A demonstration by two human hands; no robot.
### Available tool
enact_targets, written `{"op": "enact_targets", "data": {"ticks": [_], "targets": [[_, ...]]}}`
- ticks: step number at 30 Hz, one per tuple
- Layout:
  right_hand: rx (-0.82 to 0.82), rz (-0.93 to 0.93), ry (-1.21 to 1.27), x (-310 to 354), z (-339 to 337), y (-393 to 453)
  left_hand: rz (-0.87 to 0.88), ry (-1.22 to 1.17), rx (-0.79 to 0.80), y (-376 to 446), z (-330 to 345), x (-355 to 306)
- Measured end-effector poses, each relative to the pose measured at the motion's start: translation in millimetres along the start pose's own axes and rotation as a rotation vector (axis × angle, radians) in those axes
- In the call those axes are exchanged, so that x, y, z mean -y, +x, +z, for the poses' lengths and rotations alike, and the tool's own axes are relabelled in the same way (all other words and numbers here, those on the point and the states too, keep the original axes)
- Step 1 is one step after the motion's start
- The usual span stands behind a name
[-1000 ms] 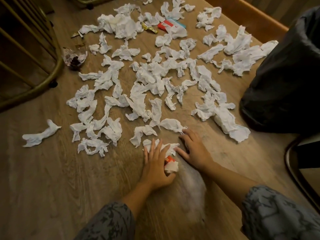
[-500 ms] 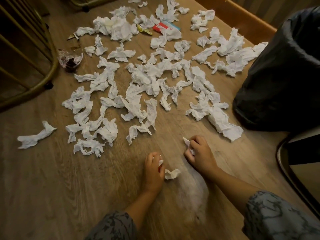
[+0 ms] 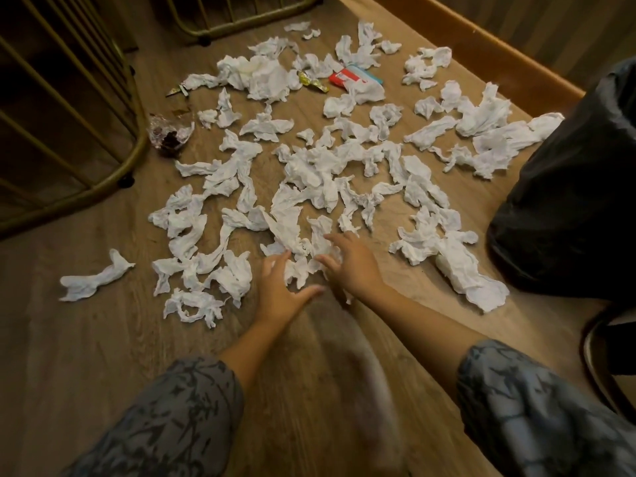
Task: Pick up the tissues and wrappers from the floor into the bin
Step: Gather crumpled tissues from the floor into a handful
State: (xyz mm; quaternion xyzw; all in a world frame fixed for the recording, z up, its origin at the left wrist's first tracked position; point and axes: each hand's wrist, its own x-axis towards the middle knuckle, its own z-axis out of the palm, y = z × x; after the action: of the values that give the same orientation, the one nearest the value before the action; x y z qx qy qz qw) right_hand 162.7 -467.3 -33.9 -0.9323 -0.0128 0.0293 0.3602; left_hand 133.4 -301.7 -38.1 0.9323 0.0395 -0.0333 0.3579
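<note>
Reaching into the near edge of the litter: crumpled white tissues, too many and too tangled to count exactly, several dozen at least, spread over the wooden floor from just ahead of the hands to the far wall.

Hands, two. Left hand: fingers spread and mostly straight, thumb out to the side, touching the nearest tissue clump, nothing pinched. Right hand: fingers extended onto the same clump; a scrap of white shows under its heel, but whether it is held I cannot tell. Both sleeves patterned grey.

Handling note, as a judgement: tissues are light and snag on one another, so raking the clump together from both sides and closing both hands under it should lift more per trip than single pinches; compress before lifting to stop strays dropping.

Wrappers, four made out, all at the far side:
- red-and-teal packet, one, partly under tissue
- yellow foil wrapper, one
- small dark-and-gold wrapper, one
- clear crumpled wrapper with dark contents, one, just beside the gold wire rack

Bin with black liner, one, at right, near the tissues' right edge. Contents not visible.

Stray tissue, one, apart at left.
</note>
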Motion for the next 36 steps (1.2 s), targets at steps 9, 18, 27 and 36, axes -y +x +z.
{"op": "enact_targets", "data": {"ticks": [9,18,27,36], "targets": [[0.136,-0.132,-0.156,-23,42,-12,0.041,0.125,-0.097,-72,28,59],[-0.135,-0.030,-0.101,-44,16,-63,-0.107,-0.076,-0.148,-61,14,31],[-0.137,0.253,0.013,-49,-28,-70,-0.343,-0.404,-0.102,-45,-7,-53],[-0.374,0.385,0.464,-11,-144,-49,-0.166,-0.250,0.011,-18,-27,-190]]}}
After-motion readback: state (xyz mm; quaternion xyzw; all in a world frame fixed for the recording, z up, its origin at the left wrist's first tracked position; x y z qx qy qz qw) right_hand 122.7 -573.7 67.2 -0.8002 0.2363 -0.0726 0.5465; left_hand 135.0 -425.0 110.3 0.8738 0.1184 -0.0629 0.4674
